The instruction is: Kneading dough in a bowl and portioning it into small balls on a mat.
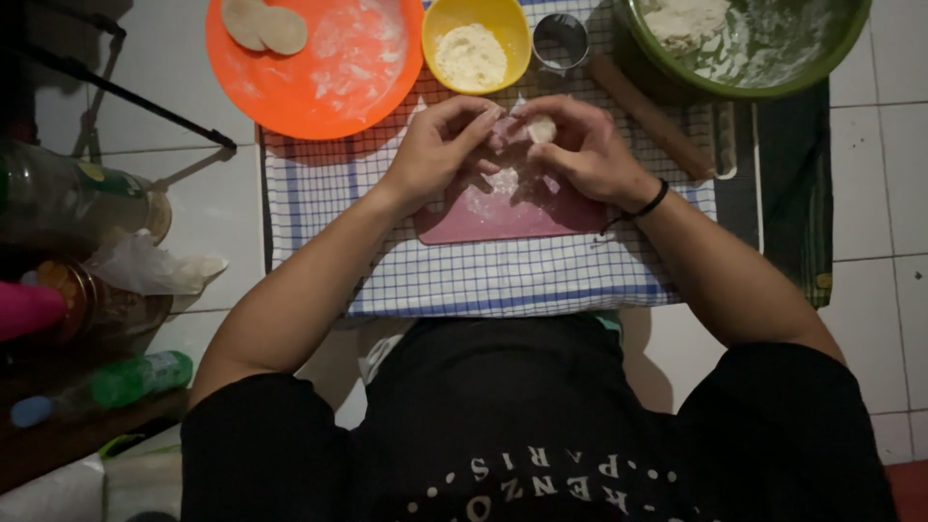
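Note:
A small pale lump of dough (540, 129) sits pinched between the fingertips of both my hands, just above a floured pink cutting board (483, 217). My left hand (440, 147) curls in from the left and touches the dough with its fingertips. My right hand (580, 150), with a black band at the wrist, holds the lump from the right. The board lies on a blue-and-white checked cloth (464, 275).
At the back stand an orange plate (319, 92) with two flat dough rounds (263, 26), a yellow bowl of flour (476, 43), a metal ring cutter (561, 41), a wooden rolling pin (648, 116) and a green bowl of dough (764, 48). Bottles and jars (77, 290) crowd the left.

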